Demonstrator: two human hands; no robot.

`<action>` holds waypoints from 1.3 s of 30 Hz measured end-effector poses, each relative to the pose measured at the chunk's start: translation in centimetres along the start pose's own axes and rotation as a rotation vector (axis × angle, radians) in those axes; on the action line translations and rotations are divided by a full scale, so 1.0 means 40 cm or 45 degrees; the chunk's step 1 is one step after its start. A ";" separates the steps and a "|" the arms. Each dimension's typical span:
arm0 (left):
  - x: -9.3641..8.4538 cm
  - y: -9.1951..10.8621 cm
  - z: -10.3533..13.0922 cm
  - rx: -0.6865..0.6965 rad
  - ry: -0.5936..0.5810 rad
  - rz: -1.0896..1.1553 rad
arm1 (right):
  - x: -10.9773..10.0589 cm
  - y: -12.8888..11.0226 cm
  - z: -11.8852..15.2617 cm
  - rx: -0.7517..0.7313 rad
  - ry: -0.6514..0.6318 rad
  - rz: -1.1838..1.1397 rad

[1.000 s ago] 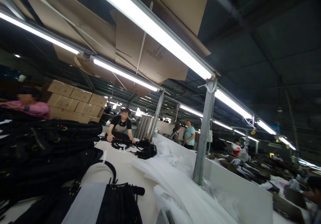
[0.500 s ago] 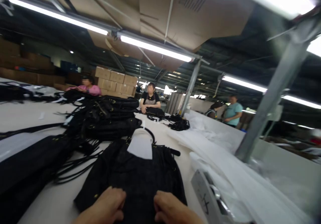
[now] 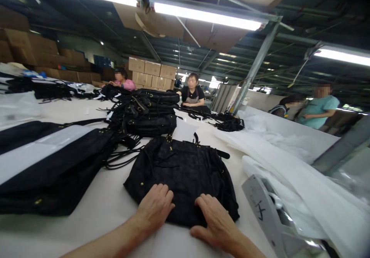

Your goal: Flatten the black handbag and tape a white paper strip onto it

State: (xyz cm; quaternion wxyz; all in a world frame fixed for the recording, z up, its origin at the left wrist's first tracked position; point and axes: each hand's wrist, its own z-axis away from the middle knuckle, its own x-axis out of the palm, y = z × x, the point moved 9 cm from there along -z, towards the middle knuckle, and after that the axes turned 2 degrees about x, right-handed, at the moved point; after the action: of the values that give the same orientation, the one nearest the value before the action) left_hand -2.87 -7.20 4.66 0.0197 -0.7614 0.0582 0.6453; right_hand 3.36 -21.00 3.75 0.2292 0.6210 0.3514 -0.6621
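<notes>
The left hand and right hand rest on a black handbag's near side, on the bench, fingers loose, unclenched.

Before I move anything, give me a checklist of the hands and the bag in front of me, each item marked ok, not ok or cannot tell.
1. Left hand on the black bag: ok, on its near left part.
2. Right hand on the bag: ok, at its near right part, thumb spread.
3. Bag lying on the white table: ok.
4. Bag apart from the grey device at right: ok, a strip of table shows between.
5. Space beyond the bag unobstructed: not ok, a bag stack lies behind, towards the left.
6. Bag's contents: cannot tell, its inside is hidden.
</notes>
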 end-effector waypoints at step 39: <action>-0.088 -0.508 -0.045 -0.716 0.744 0.491 | -0.129 0.101 -0.274 0.194 -0.189 -0.330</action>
State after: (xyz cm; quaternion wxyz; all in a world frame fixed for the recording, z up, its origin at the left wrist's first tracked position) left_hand 0.64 12.99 7.51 -0.3261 -0.8626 0.0245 0.3859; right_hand 14.25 -16.09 8.30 0.1194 0.5353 0.3594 -0.7550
